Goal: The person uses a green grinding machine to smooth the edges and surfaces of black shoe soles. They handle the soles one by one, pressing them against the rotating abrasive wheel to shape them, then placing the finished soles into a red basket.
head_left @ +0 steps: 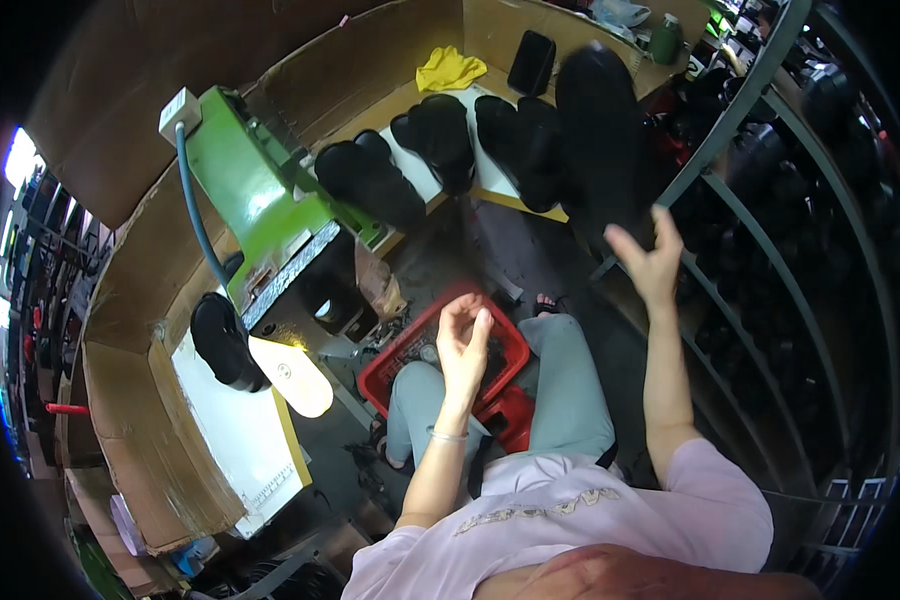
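My left hand is raised over a red basket, its fingers loosely curled and the thumb apart, with nothing visible in it. Farther right, my right hand has thumb and fingers spread, just below the lower end of a tall black shoe-like shape. I cannot tell whether the fingertips touch it. Several black shoes sit in groups along the white-topped bench ahead. A single black shoe rests at the left, beside a pale rounded plate lit by a green machine.
Cardboard walls surround the bench. A yellow cloth and a dark phone-like slab lie at the back. Grey metal rack bars rise close on the right, with dark items behind. A blue-grey cable runs down the machine.
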Action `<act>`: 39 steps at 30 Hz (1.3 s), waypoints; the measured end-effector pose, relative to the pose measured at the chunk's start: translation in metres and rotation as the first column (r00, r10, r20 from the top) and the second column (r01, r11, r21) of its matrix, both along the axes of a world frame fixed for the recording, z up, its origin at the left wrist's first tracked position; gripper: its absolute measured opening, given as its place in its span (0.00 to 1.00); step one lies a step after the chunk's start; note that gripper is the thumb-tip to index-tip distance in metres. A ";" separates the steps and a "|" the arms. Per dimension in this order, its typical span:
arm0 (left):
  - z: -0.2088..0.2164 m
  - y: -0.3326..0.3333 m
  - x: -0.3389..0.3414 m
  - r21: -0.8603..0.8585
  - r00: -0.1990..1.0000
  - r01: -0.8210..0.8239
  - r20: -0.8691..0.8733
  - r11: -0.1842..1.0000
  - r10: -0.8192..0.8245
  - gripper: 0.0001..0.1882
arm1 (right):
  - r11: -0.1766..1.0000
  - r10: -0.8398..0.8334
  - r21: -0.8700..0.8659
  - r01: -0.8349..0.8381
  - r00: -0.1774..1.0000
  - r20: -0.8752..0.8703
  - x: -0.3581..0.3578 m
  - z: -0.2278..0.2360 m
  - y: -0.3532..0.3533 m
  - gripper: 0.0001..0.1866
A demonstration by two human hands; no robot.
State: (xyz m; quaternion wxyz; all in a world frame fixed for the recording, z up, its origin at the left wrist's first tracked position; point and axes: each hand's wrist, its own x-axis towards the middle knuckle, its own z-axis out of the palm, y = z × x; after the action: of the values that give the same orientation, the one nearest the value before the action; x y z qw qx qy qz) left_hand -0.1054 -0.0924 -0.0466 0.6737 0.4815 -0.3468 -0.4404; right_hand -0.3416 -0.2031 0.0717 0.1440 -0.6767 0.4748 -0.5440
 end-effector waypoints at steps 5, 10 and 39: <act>0.024 -0.104 -0.001 -0.185 0.718 -0.163 0.652 0.969 0.245 0.19 | 0.848 -0.520 -0.391 0.356 0.699 -0.491 -0.004 0.032 -0.106 0.26; 0.054 -0.210 0.013 -0.405 0.450 -0.247 0.756 0.880 0.474 0.21 | 0.950 -0.284 -0.303 0.079 0.622 -0.730 0.017 -0.003 -0.176 0.13; -0.005 0.098 0.031 -0.110 0.982 -0.169 0.065 0.979 0.177 0.39 | 0.305 0.704 0.227 -0.925 0.380 0.600 0.171 -0.118 0.075 0.21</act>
State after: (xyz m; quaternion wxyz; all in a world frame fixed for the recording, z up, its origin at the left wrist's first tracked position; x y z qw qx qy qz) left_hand -0.0740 0.0054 -0.0513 0.7202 0.4903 -0.3508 -0.3432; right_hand -0.1702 -0.1286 -0.0462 0.6779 -0.6285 0.1420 -0.3539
